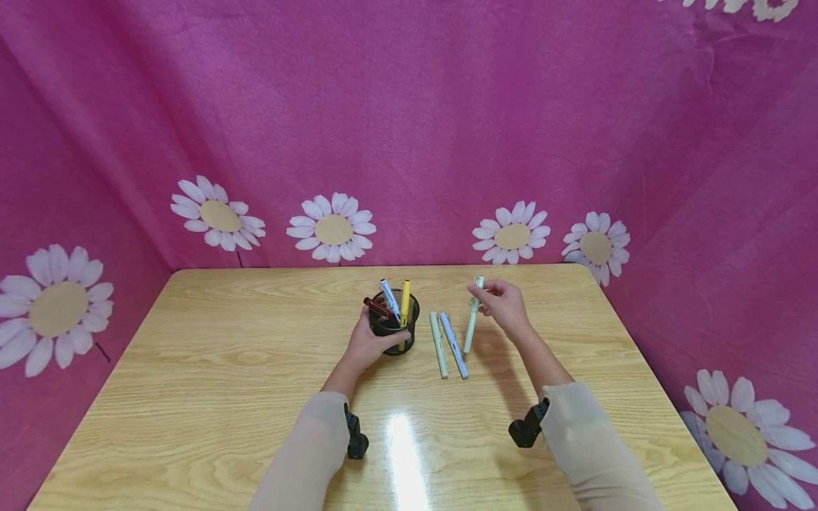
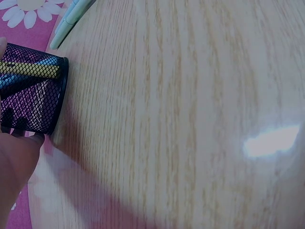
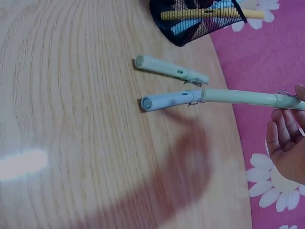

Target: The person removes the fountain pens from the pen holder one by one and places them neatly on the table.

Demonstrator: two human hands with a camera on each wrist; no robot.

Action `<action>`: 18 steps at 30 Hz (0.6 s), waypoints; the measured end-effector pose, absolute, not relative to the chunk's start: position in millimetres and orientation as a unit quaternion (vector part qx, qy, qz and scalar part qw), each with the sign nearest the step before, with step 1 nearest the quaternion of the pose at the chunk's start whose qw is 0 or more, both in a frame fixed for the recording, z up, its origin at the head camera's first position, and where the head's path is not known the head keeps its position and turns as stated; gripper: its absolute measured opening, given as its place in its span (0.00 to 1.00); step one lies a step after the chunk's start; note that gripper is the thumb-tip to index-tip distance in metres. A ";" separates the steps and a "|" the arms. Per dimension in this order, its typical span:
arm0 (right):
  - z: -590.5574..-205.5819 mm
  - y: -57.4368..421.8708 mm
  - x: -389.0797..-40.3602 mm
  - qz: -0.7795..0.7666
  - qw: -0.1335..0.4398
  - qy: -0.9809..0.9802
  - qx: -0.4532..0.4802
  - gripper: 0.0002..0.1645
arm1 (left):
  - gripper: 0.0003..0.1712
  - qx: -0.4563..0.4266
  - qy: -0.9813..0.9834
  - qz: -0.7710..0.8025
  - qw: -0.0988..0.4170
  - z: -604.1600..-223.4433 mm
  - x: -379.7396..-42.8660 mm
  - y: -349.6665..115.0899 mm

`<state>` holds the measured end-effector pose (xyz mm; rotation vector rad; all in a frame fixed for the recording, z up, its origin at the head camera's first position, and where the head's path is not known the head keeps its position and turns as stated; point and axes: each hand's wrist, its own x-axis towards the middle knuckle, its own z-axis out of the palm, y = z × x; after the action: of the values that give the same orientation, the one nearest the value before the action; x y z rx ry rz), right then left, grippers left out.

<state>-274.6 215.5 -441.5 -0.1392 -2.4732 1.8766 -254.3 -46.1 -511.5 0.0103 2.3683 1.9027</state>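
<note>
My left hand (image 1: 367, 345) grips a black mesh pen cup (image 2: 35, 102) from its left side, the thumb across the front. Inside the cup stand a yellow pen (image 1: 405, 299), a light blue pen (image 1: 389, 297) and a dark brown pen (image 1: 377, 307) that leans left. To the right, my right hand (image 1: 506, 305) pinches a pale green pen (image 3: 243, 97) near its clip end, its other end pointing down toward the table. Between the cup and that hand lie a second pale green pen (image 1: 438, 345) and a periwinkle blue pen (image 1: 454, 345), side by side.
A wood-grain table (image 1: 211, 383) carries everything, with a glare patch near its front. A pink curtain (image 1: 409, 128) printed with white daisies hangs behind the table's back edge and along both sides. Each sleeve bears a black wrist camera (image 1: 529, 426).
</note>
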 end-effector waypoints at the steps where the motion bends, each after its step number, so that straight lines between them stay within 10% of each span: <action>1: -442.6 216.7 -274.7 0.600 0.016 -0.799 -0.046 0.21 | 0.52 0.003 0.778 0.626 0.052 -511.6 -254.4 -46.0; 18: -469.1 229.4 -274.9 0.523 -0.040 -0.847 -0.082 0.23 | 0.52 -0.001 0.777 0.628 0.055 -512.8 -255.6 -46.1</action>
<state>-274.9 229.4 -469.1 -0.2658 -2.7327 1.6868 -255.6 -46.1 -512.8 -0.0018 2.3573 1.9050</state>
